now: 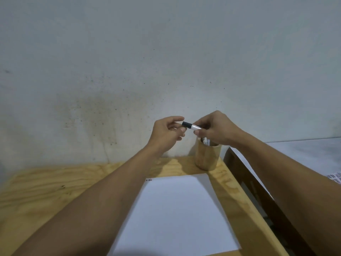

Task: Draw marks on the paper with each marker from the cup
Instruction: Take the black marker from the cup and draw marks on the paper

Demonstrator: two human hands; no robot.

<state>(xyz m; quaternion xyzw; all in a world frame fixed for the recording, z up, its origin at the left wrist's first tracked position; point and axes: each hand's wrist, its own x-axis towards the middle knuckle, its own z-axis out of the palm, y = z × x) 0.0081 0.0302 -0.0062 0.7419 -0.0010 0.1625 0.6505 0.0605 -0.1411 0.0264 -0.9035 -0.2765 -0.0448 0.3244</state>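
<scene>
Two bare arms are reaching forward from the bottom of the picture, closest to the camera. Behind everything, a big grey wall point(166, 52) with little dark spots is filling the top half. Below it, a wooden table point(46, 191) is standing against that wall. A white sheet of paper point(177, 215) is lying flat on the table, between the two arms, and a few tiny dark marks are showing near its far left corner.

At the back right of the table, just past the paper, a round wooden cup point(207, 156) is standing upright. Something with printed letters is poking out of its top, but it is too hidden to name.

Above the cup, the right hand point(215, 129) is pinching the white body of a marker point(191, 126) with its fingers curled shut around it. The left hand point(167, 133) is pinching the marker's black cap end with thumb and fingertips, while its other fingers are curling loosely. The marker is lying sideways in the air between both hands.
</scene>
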